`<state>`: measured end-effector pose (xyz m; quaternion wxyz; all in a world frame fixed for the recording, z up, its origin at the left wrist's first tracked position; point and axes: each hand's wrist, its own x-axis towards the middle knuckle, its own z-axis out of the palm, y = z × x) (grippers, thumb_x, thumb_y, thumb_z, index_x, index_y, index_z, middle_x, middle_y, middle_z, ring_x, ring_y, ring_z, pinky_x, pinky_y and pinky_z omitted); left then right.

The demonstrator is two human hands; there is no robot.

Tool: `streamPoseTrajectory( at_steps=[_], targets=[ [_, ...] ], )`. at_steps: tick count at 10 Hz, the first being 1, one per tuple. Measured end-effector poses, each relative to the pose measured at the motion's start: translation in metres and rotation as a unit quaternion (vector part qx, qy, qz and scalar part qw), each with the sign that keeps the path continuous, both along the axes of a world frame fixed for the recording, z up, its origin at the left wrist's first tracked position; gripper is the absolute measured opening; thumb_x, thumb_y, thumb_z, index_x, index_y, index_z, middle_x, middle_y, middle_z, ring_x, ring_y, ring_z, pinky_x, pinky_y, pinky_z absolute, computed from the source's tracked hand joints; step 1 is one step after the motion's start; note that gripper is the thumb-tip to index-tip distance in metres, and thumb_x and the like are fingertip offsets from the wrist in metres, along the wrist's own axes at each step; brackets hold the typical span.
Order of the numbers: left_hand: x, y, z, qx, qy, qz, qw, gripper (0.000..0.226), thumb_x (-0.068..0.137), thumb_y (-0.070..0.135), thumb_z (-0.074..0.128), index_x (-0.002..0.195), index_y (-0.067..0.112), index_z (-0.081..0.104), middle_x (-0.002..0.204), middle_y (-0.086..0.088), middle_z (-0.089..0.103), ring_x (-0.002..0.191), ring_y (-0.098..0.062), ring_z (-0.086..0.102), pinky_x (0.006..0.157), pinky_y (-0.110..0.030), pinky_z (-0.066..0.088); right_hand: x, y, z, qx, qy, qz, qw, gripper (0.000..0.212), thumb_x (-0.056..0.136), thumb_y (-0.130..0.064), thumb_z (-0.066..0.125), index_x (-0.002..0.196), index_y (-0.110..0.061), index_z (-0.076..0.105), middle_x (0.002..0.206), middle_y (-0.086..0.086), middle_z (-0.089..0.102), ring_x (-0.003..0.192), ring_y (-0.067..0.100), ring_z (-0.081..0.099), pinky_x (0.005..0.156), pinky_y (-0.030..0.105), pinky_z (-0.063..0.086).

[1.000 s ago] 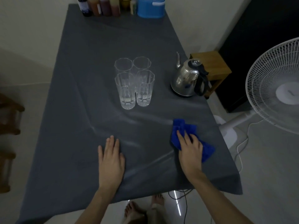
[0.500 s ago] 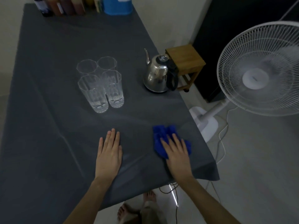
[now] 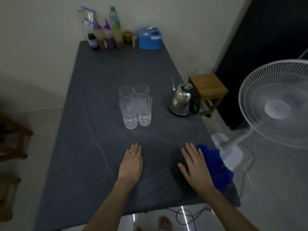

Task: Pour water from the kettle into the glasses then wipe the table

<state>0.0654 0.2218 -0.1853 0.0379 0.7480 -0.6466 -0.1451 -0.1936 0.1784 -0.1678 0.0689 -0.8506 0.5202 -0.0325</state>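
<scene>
Several clear ribbed glasses stand bunched in the middle of the grey-clothed table. To their right sits a steel kettle with a black handle and its spout pointing away. My left hand lies flat on the cloth near the front edge, holding nothing. My right hand is spread with fingers apart, slightly above the table with a shadow beneath it. A crumpled blue cloth lies just right of that hand, at the table's right edge, touching its outer side.
Sauce bottles and a blue container line the far end by the wall. A wooden stool and a white standing fan stand right of the table. Wooden furniture is at left. Cables lie on the floor.
My right hand has come off the blue cloth and now sits to its left with fingers spread. The cloth lies by the table's right edge. My left hand stays flat.
</scene>
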Motion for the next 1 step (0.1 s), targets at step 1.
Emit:
streamPoseTrajectory(
  at_steps=[1],
  targets=[
    [0.0066, -0.0037, 0.0321, -0.031, -0.009, 0.016, 0.999, 0.050, 0.103, 0.023, 0.021, 0.150, 0.005, 0.020, 0.159, -0.011, 0.017, 0.148, -0.022, 0.013, 0.118, -0.030, 0.003, 0.0487, -0.0219, 0.0319, 0.020, -0.025, 0.054, 0.998, 0.074, 0.095, -0.055, 0.004, 0.147, -0.010, 0.032, 0.155, 0.005, 0.028, 0.145, 0.018, 0.018, 0.119, 0.033, 0.005]
  ],
)
